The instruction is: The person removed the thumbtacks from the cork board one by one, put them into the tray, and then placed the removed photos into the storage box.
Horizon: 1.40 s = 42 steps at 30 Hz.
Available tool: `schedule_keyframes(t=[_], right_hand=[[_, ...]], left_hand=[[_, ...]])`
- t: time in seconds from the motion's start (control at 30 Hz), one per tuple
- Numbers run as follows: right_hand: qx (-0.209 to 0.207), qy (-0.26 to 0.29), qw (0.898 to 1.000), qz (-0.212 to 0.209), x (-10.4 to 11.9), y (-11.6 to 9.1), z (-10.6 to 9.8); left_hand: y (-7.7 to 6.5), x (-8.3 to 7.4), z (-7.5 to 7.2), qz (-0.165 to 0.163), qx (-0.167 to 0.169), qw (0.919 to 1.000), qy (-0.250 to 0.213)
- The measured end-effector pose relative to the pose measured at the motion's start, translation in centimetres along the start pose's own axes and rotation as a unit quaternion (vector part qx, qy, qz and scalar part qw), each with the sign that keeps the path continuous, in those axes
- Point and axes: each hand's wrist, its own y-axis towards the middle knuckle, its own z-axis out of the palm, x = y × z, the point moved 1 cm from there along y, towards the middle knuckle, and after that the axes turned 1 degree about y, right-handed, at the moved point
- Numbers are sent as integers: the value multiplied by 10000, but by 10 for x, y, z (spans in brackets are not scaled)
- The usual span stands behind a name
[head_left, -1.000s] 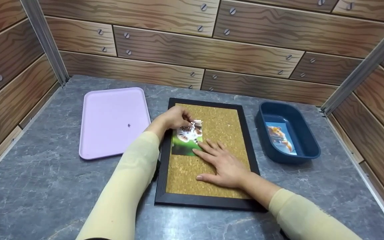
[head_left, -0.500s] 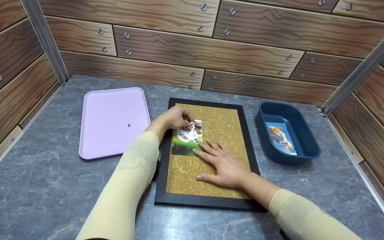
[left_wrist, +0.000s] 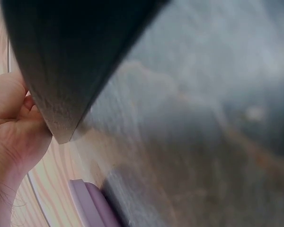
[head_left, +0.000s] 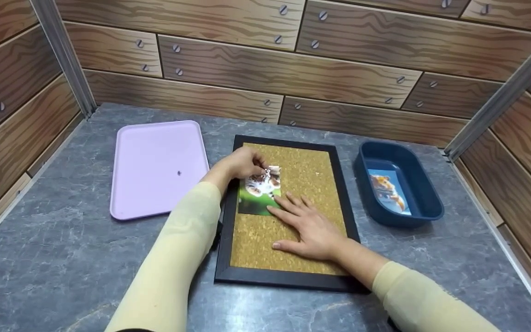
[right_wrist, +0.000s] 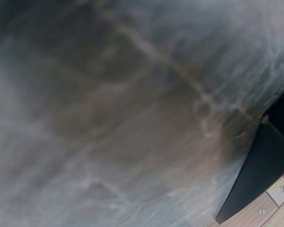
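Note:
In the head view a photo of a brown-and-white animal on green lies on a black-framed cork board. My left hand bends over the photo's upper left part, thumb and fingertips pinched together against it. Whatever small thing sits between them is hidden by the fingers. My right hand rests flat on the cork with fingers spread, index and middle fingertips touching the photo's right side. The left wrist view shows part of the left hand behind the dark frame edge. Mostly tabletop fills the right wrist view.
A lilac tray lies left of the board, bearing one tiny dark item. To the right stands a deep blue bin holding a hamster picture. Wood-patterned walls enclose the grey marbled table.

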Motion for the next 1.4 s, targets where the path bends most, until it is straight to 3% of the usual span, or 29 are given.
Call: schedule_keyframes(t=[0.47, 0.87, 1.1, 1.4], right_hand=[[29, -34, 10000, 36, 0, -1, 0], [34, -107, 9999, 55, 0, 0, 0], [26, -36, 10000, 83, 1, -1, 1], [45, -54, 9999, 132, 0, -1, 1]], left_hand=[[1, -1, 0, -41, -33, 10000, -6], [2, 6, -1, -129, -22, 9982, -587], [-2, 7, -1, 146, -182, 9960, -862], [-2, 4, -1, 144, -513, 9888, -1396]])
